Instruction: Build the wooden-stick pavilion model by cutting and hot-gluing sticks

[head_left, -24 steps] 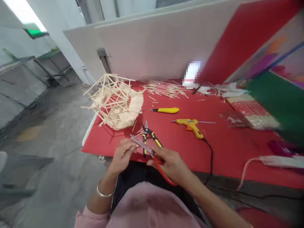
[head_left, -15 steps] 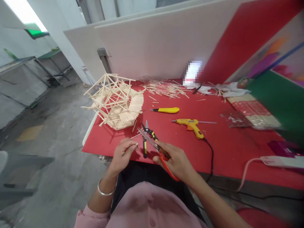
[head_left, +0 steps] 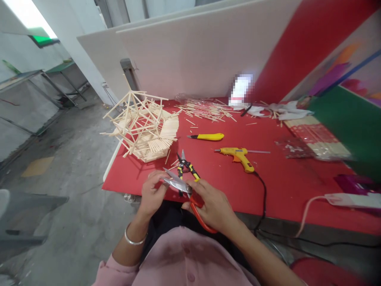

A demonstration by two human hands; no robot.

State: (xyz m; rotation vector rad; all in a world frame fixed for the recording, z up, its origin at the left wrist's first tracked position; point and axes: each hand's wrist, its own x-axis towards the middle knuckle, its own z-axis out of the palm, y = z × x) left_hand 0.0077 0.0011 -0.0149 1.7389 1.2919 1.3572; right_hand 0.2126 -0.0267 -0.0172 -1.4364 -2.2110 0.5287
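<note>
My right hand point(head_left: 210, 202) grips red-handled scissors point(head_left: 178, 184), whose blades are apart and point left. Their tips reach the fingers of my left hand point(head_left: 154, 192), which is closed in a pinch at the table's front edge. A small pale wooden stick is pinched there, now mostly hidden behind fingers and blades. Just behind the scissors lie black-and-yellow pruning shears point(head_left: 185, 165), partly covered by them. To the back left stands an open framework of thin wooden sticks point(head_left: 143, 127), with slatted panels fixed around it.
On the red table point(head_left: 285, 186) lie a yellow utility knife point(head_left: 210, 136) and a yellow glue gun point(head_left: 238, 154) with a cord running off the front edge. Loose sticks point(head_left: 205, 110) are heaped at the back. Packed sticks point(head_left: 318, 137) and a white power strip point(head_left: 351, 200) are at right.
The scissors have moved left and swung lower, with their blades opening wider, so their tips now meet my left fingers. My left hand stays almost in place.
</note>
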